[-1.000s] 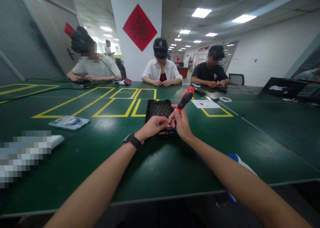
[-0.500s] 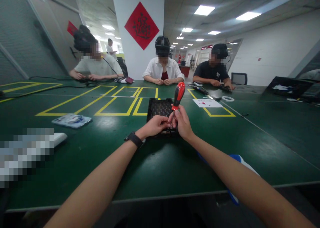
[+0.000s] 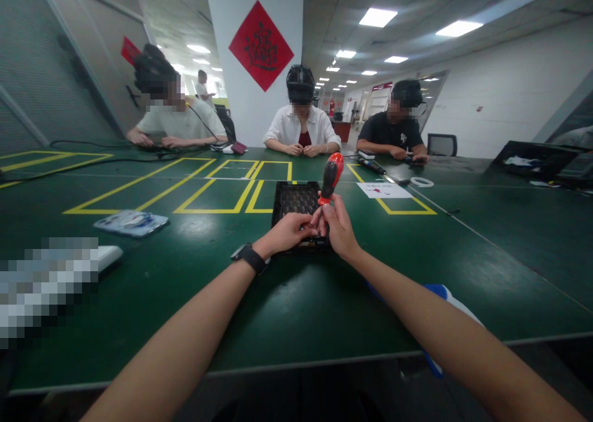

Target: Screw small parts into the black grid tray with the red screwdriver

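Partly behind fingers (image 3: 301,220), black case (image 3: 296,198)

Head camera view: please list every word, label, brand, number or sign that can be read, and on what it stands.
Seemingly "招財進寶", merged into one character: red diamond sign on the white pillar.
White sheet on the table: print too blurred to read.
Black shirt: white mark too small to read.
Other red signs: too small or partly hidden.
Screwdriver, black case: no readable text.
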Available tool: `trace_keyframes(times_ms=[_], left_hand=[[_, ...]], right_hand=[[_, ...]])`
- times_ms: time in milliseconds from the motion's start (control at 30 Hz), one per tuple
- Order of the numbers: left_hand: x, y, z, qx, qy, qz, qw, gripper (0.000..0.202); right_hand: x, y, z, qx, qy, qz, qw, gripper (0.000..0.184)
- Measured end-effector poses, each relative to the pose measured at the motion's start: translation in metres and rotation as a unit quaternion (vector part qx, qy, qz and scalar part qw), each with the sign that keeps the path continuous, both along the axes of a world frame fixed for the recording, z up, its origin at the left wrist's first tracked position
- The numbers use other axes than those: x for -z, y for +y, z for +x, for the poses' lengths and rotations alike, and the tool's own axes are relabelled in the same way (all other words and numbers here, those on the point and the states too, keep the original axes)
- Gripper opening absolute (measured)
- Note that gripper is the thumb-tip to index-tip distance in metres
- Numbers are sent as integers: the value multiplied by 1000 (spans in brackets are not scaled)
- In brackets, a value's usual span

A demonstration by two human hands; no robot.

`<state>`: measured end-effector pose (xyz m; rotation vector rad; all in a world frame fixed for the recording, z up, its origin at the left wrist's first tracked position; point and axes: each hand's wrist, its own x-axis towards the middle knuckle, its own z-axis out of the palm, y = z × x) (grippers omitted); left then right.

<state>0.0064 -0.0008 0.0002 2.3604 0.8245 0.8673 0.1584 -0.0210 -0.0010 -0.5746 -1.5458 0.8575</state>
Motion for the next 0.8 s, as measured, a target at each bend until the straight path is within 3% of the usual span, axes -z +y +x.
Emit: trace_keyframes(times_ms=[133, 367, 600, 700, 800], left_hand=[[-3, -3, 1, 26, -2, 6, 1000, 18], [2, -1, 2, -55, 0, 34, 998, 25], [-2, 0, 1, 52, 2, -12, 999, 19], [-4, -2, 1, 63, -3, -25, 998, 20], [-3, -2, 2, 29, -19, -21, 999, 20]], right_hand=[[-1, 1, 1, 0, 2, -9, 1000, 35], [-3, -3, 0, 17, 9, -9, 1000, 35], [0, 1, 1, -4, 22, -15, 1000, 35], [0, 1, 1, -5, 21, -15, 1000, 37], [-3, -1, 0, 11, 19, -9, 1000, 36]])
